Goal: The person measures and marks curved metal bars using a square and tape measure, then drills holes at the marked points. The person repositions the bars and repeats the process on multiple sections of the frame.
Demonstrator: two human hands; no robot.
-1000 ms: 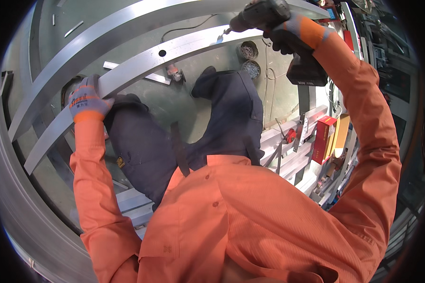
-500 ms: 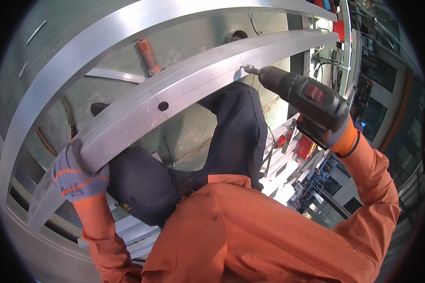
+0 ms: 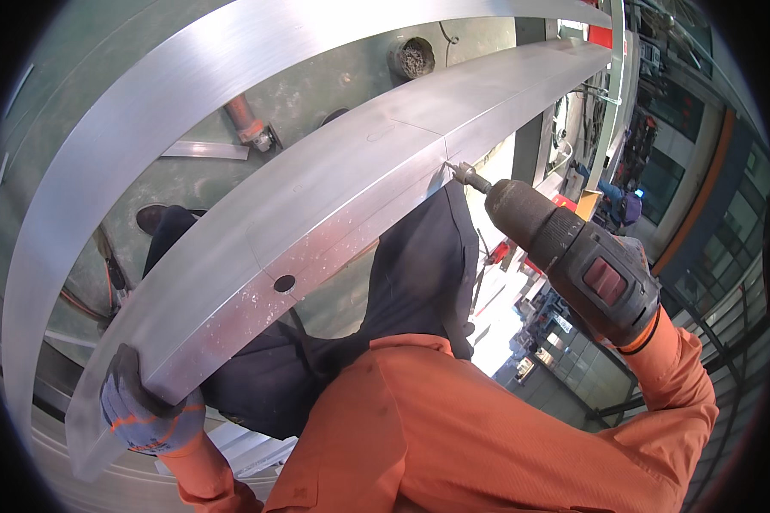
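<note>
1. Closing in on the work: the curved metal beam [image 3: 342, 192] is filling more of the view than a second ago, its broad face now showing wide. Whether the beam is turning or the wearer is leaning nearer, the frames are not telling.
2. The power drill [image 3: 565, 248] is pointing in from the right, its bit [image 3: 451, 168] ending beside a scribed line [image 3: 446, 147], apparently keeping to that spot; contact is not showing clearly.
3. The left hand's [image 3: 152, 412] gloved fingers are curling around the beam's left end, a round hole [image 3: 284, 284] lying beyond them.
4. The right hand's [image 3: 635, 250] fingers are gripping the drill, mostly hiding behind its body, well apart from the beam.
</note>
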